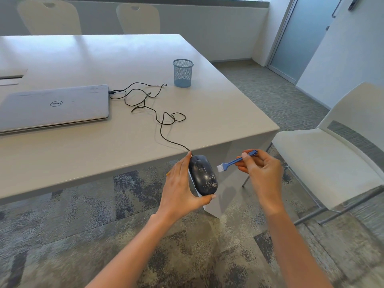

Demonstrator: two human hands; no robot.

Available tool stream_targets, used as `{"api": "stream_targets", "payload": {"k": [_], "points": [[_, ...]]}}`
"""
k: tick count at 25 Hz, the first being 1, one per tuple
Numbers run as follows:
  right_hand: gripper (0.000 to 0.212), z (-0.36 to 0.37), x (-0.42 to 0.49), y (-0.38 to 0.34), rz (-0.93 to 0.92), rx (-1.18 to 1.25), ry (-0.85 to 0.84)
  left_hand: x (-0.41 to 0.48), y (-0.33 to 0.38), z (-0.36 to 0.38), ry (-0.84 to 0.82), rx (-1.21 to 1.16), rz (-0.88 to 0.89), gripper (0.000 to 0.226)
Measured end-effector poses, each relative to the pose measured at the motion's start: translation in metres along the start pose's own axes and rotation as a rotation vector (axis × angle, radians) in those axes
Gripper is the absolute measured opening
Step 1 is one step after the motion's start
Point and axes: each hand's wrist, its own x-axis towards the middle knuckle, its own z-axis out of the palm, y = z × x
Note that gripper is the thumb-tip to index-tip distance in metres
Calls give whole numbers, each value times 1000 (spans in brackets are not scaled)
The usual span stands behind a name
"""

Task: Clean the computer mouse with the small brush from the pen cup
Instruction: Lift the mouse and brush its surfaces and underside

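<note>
A black computer mouse (pixel 203 175), speckled with whitish dust, is held in the air just off the table's front corner. My left hand (pixel 180 188) grips it from the left side, thumb at its lower end. Its black cable (pixel 160 113) runs in loops across the table to the laptop. My right hand (pixel 259 169) pinches a small blue brush (pixel 232 162) by its handle. The white bristles point left and hover just right of the mouse, a small gap apart. The blue mesh pen cup (pixel 183 73) stands on the table, with nothing visible in it.
A closed silver laptop (pixel 54 107) lies at the table's left. The white table (pixel 93 65) ends in a corner near my hands. A white chair (pixel 332 154) stands to the right on the carpet. Two more chairs stand behind the table.
</note>
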Motion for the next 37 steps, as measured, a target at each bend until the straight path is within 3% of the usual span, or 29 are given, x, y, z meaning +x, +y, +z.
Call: {"api": "stream_targets", "payload": {"k": [8, 17, 23, 31, 37], "points": [[13, 35, -23, -10, -50, 124, -123, 2, 5, 5, -18, -18, -3, 126], [15, 0, -4, 0, -24, 10, 55, -2, -1, 1, -13, 7, -14, 125], [9, 14, -52, 12, -83, 85, -92, 1, 4, 4, -9, -3, -21, 123], [9, -10, -32, 16, -14, 112, 89, -2, 5, 4, -13, -6, -21, 123], [12, 2, -67, 15, -101, 242, -19, 0, 6, 3, 0, -11, -23, 124]]}}
